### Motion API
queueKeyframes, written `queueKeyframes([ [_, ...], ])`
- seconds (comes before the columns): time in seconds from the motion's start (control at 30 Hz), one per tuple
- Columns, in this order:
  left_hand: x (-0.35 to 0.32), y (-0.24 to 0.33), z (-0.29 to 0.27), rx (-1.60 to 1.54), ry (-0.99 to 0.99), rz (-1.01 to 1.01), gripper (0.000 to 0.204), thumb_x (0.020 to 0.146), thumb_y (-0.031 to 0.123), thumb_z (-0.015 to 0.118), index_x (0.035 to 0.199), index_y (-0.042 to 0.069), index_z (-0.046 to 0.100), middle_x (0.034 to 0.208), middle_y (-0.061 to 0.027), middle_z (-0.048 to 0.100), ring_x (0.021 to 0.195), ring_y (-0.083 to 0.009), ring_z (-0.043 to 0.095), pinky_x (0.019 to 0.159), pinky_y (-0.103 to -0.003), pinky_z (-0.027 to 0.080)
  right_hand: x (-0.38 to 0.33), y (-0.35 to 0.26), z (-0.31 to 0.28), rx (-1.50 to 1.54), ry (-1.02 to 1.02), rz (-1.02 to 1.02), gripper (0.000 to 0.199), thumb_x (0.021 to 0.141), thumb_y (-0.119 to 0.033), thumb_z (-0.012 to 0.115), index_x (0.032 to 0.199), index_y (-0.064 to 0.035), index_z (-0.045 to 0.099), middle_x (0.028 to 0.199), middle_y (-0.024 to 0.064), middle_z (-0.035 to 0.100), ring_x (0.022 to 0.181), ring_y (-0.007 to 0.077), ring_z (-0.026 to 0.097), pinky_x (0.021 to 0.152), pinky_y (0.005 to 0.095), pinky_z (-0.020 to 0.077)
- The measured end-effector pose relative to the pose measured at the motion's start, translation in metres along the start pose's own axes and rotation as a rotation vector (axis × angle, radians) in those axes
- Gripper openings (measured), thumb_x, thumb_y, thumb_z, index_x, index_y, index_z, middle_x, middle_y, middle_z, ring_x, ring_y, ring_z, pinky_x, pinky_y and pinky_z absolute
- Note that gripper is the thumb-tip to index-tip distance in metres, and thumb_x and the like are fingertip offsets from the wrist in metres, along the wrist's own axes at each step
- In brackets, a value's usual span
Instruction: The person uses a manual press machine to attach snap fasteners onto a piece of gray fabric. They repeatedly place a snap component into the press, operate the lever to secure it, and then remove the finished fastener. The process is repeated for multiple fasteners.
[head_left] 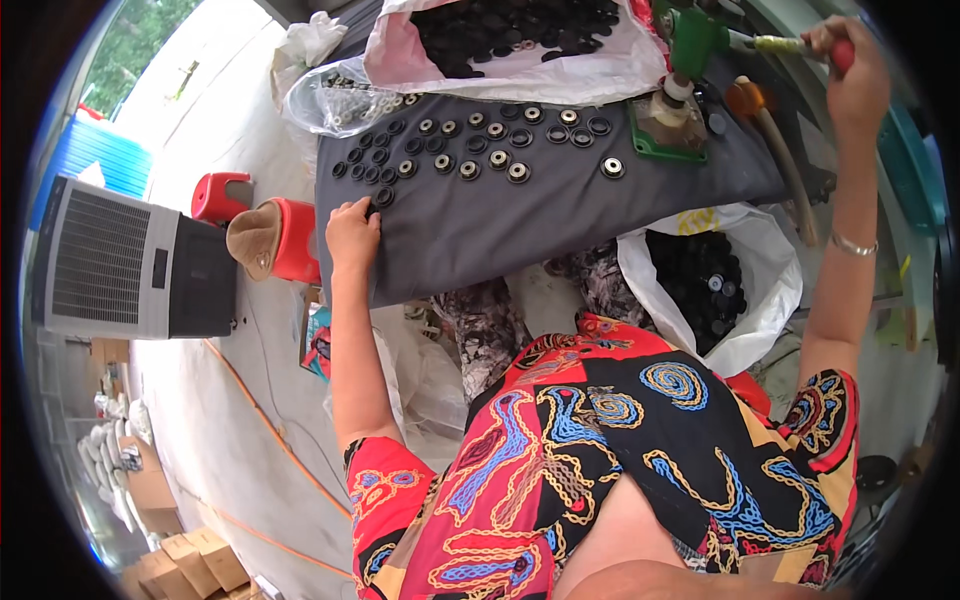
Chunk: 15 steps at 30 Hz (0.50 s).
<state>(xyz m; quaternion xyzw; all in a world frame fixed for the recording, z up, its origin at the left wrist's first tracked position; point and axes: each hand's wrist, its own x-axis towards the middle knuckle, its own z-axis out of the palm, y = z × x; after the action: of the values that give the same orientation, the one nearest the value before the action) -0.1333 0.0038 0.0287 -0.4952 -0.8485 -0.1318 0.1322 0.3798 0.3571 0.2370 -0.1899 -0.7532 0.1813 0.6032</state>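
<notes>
My left hand (353, 236) rests at the left edge of the grey cloth-covered table, its curled fingertips on a small black ring (374, 209) that they partly hide. Another black ring (383, 196) lies just beyond it. High at the far right, my right hand (855, 80) is wrapped round the lever handle (780, 44), whose red knob (842, 56) shows by the fingers. That lever belongs to a green hand press (690, 45) on a green base (668, 152). Several black rings with metal centres (469, 170) lie in loose rows across the cloth (500, 235).
A white sack (640, 85) of black parts lies at the table's back, beside a clear bag (310, 105) of small metal pieces. An open white sack (780, 290) of black caps stands near my lap. A mallet (765, 115) lies right of the press. Red stools (297, 240) and an air cooler (110, 260) stand left.
</notes>
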Motion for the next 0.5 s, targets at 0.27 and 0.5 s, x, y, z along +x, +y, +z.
queueKeyframes([
  [0.27,0.001,0.056,-0.007,-0.739,0.056,-0.131,0.033,0.078,0.010,0.074,0.111,0.006,0.070,0.079,-0.0082,0.064,0.071,-0.0165,0.062,0.069,-0.028,0.050,0.014,-0.040,0.032,0.122,0.320,0.096,0.028,0.084,-0.021,0.050,0.067,0.0005,0.055,0.066,0.0085,0.052,0.054,0.0183,0.052,0.046,0.0289,0.0402],
  [0.5,-0.012,0.103,0.023,-0.706,0.191,-0.055,0.022,0.077,0.007,0.075,0.096,0.006,0.066,0.085,-0.0054,0.068,0.080,-0.0193,0.063,0.076,-0.034,0.049,0.014,-0.049,0.039,0.200,0.278,0.155,0.032,0.087,-0.025,0.047,0.069,0.0011,0.053,0.071,0.0125,0.054,0.056,0.0227,0.055,0.048,0.0327,0.0480],
])
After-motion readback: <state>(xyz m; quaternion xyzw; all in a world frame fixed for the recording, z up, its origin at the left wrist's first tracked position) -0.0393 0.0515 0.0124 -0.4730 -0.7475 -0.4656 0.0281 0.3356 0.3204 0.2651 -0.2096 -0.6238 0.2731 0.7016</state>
